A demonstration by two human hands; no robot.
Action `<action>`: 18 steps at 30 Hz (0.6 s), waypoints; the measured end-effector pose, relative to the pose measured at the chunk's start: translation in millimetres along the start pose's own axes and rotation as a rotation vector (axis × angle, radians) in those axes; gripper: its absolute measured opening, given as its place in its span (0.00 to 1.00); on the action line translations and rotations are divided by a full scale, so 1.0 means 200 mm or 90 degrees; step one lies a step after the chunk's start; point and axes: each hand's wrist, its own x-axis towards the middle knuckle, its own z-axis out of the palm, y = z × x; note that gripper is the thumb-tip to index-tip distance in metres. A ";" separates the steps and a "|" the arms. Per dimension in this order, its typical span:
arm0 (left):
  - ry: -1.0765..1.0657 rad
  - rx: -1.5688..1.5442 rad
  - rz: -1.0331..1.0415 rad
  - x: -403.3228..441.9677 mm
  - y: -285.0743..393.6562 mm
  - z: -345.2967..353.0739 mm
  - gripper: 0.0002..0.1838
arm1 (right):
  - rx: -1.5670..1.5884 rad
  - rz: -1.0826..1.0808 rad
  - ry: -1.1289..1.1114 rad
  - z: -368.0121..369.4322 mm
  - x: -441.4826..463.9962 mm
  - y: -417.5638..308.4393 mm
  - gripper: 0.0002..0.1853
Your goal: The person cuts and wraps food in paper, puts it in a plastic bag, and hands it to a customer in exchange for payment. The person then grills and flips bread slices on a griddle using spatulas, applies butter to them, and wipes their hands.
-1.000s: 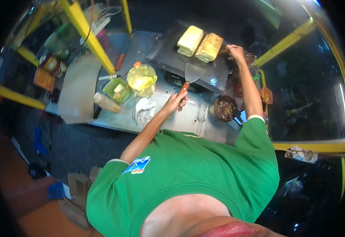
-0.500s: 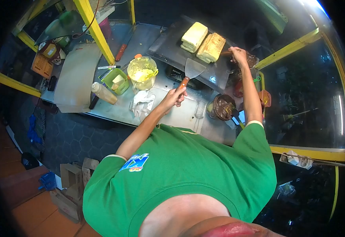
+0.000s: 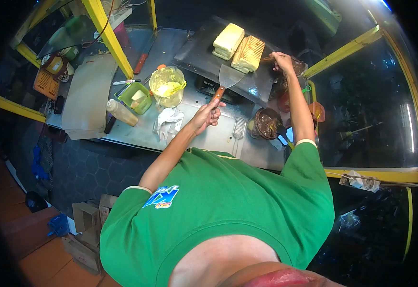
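Observation:
Wrapped round the wooden handle of a wide scraper (image 3: pixel 230 76), my left hand (image 3: pixel 207 116) is closed. The scraper's flat blade rests over the near edge of the dark griddle (image 3: pixel 194 53). Two thick bread blocks lie side by side there: a pale yellow bread block (image 3: pixel 229 40) on the left and a browned, striped bread block (image 3: pixel 248 54) on the right. My right hand (image 3: pixel 282 62) grips a brown-handled tool (image 3: pixel 267 60) just right of the browned bread; its working end is hidden.
On the metal counter (image 3: pixel 204 138) stand a tub of yellow spread (image 3: pixel 167 88), a green container (image 3: pixel 137 98), a squeeze bottle (image 3: pixel 121 112) and a tub of dark brown spread (image 3: pixel 267 123). A wire grater (image 3: pixel 239 128) lies nearby. Yellow posts (image 3: pixel 107 38) frame the stall.
The whole view has shifted slightly, so things sit a little further left and up. Both hands keep their grips, and the breads stay in place on the griddle.

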 end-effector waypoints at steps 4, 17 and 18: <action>0.003 0.008 0.001 0.00 -0.02 0.00 0.25 | -0.014 -0.016 -0.002 0.01 0.01 -0.01 0.11; 0.157 0.132 0.065 0.01 0.04 0.02 0.23 | -0.075 -0.057 0.110 0.00 0.06 -0.01 0.11; 0.167 0.142 0.100 0.00 0.06 0.02 0.22 | -0.070 -0.057 0.114 0.00 0.06 0.00 0.11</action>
